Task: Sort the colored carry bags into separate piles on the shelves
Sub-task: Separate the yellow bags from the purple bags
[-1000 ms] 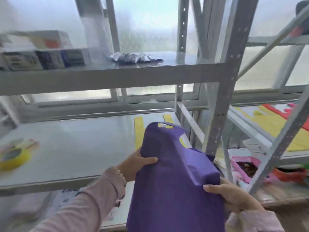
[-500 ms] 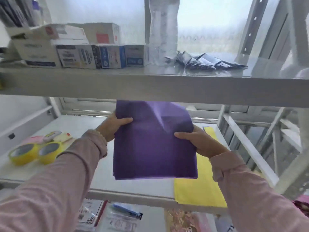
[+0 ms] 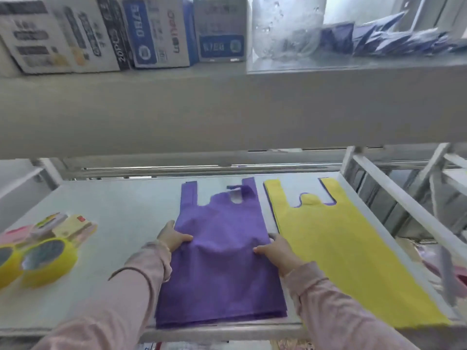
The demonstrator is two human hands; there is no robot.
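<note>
A purple carry bag (image 3: 222,269) lies flat on the grey shelf (image 3: 113,223), handles pointing away from me. My left hand (image 3: 171,237) grips its left edge, thumb on top of the fabric. My right hand (image 3: 275,252) grips its right edge the same way. Right beside it lies a yellow carry bag (image 3: 341,251) on top of a purple-edged one, reaching to the shelf's front edge.
Two yellow tape rolls (image 3: 38,258) and small packs (image 3: 68,224) sit at the shelf's left. The upper shelf (image 3: 227,109) hangs low overhead with boxes (image 3: 156,34), a clear container (image 3: 285,26) and dark blue packets (image 3: 394,39). A rack frame (image 3: 394,198) stands at right.
Both hands have lowered the purple bag from mid-air onto the shelf, left of the yellow bag, where it now lies spread flat. My head has moved closer under the upper shelf.
</note>
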